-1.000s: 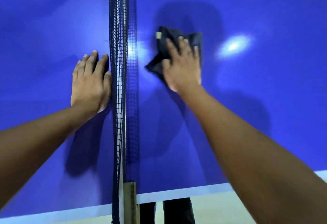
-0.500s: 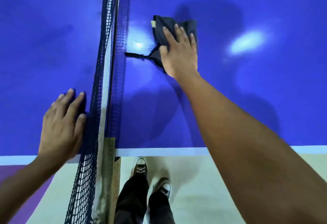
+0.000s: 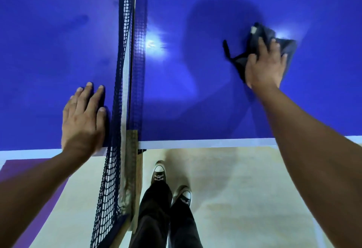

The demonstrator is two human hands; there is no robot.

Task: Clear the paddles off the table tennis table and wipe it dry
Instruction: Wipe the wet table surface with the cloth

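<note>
Bench (image 3: pixel 58 32) deep blue, glossy, white line along near edge. Net (image 3: pixel 119 71) dark navy square mesh, white top band; post (image 3: pixel 131 149) tan wood. Cloth (image 3: pixel 240 62) dark grey, one pale tag. Floor (image 3: pixel 244 189) cream, purple patch (image 3: pixel 29 166) at left. Trousers (image 3: pixel 154 214) black; shoes (image 3: pixel 158 175) dark, white toe caps and laces.

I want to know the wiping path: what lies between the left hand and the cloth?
In the head view, the net stands right beside the left hand; past it, only bare blue tabletop up to the cloth.
</note>
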